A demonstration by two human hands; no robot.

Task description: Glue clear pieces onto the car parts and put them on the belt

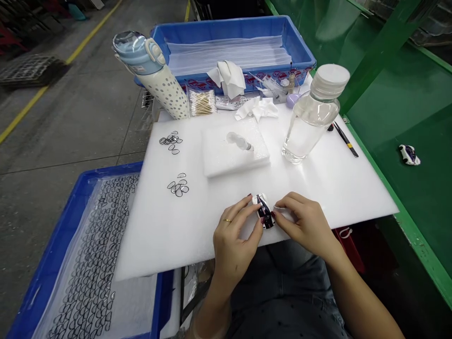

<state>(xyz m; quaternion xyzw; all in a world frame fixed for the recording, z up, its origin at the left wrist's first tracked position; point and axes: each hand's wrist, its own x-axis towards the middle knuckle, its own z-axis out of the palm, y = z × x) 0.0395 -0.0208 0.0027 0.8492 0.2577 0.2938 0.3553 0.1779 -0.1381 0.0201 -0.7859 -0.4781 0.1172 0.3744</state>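
Observation:
A small white and dark toy car (264, 212) is at the front edge of the white foam board. My left hand (235, 235) is closed on it, the fingers along its left side and top. At the car's right side, my right hand (303, 221) pinches thumb and fingertips together. A bit of something white shows by those fingertips, too small to name. Behind the hands, a white foam block (235, 150) has a small translucent nozzle-like piece (240, 141) standing in it. Two small piles of clear, dark-rimmed pieces (178, 186) lie to the left.
A clear bottle (310, 113) and black tweezers (346, 140) stand and lie at right. Behind are a dotted flask (158, 80), cotton swabs (202, 102), crumpled tissue (257, 108) and a blue bin (229, 30). A blue tray (86, 176) of rimmed pieces sits lower left. Another toy car (409, 155) lies far right.

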